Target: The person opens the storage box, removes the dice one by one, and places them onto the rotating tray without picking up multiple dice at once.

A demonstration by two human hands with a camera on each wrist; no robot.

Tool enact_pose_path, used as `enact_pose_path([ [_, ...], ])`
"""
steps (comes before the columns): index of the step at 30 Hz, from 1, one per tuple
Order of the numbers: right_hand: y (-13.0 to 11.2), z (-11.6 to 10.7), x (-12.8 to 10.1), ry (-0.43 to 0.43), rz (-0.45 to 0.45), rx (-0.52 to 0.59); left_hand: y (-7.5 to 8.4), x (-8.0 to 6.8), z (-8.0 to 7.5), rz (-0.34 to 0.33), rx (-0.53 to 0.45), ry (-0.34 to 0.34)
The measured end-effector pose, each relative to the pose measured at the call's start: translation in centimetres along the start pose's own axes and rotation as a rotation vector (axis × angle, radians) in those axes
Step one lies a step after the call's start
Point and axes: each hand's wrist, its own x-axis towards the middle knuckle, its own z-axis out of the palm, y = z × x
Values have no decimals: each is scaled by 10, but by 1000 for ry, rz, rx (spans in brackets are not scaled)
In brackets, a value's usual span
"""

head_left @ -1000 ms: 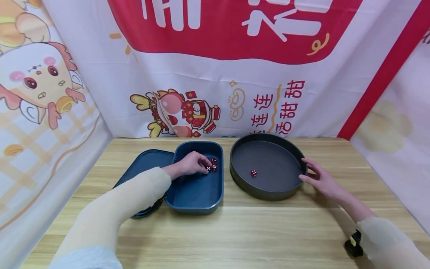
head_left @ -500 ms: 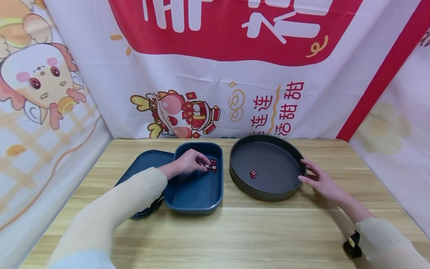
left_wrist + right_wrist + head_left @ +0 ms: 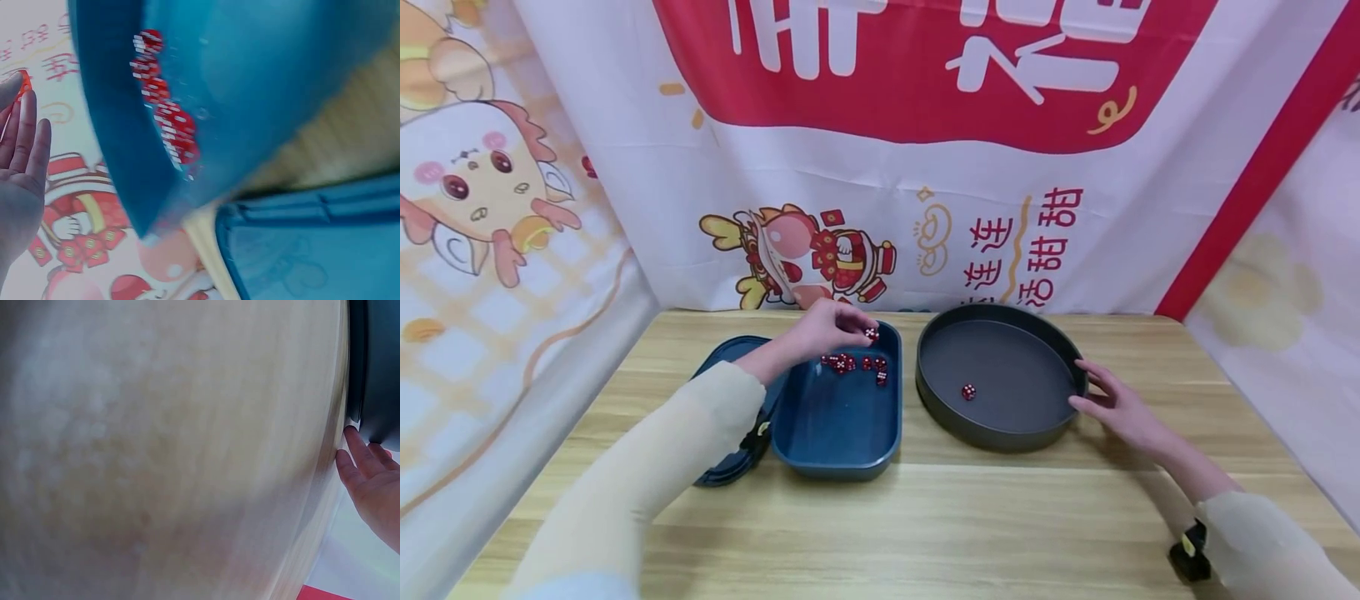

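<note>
A printed cloth backdrop (image 3: 917, 175) stands behind the wood-grain tabletop (image 3: 970, 533). We locate the working item, one red die (image 3: 872, 333) with white pips, between the thumb and fingers of the left hand (image 3: 823, 329), raised above the far end of the blue rectangular box (image 3: 838, 425). The grip is a narrow pinch. Half a second ago, we saw this hand down among the dice; it has since risen, so the die is now clear of the box floor. Other red dice (image 3: 841, 363) remain inside. The box's lid (image 3: 312, 256) lies to the left. To the right, the round dark-grey pan (image 3: 1000, 358) contains a single die (image 3: 968, 392). The right hand (image 3: 1123, 412) touches the pan's outer wall, fingers spread; we cannot tell the pressure applied.
</note>
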Motion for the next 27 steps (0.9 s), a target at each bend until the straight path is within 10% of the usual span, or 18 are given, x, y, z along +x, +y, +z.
enact_pose_path([
  [27,2,2,-1,10,-1,20,52,63,63,101,158,-227],
])
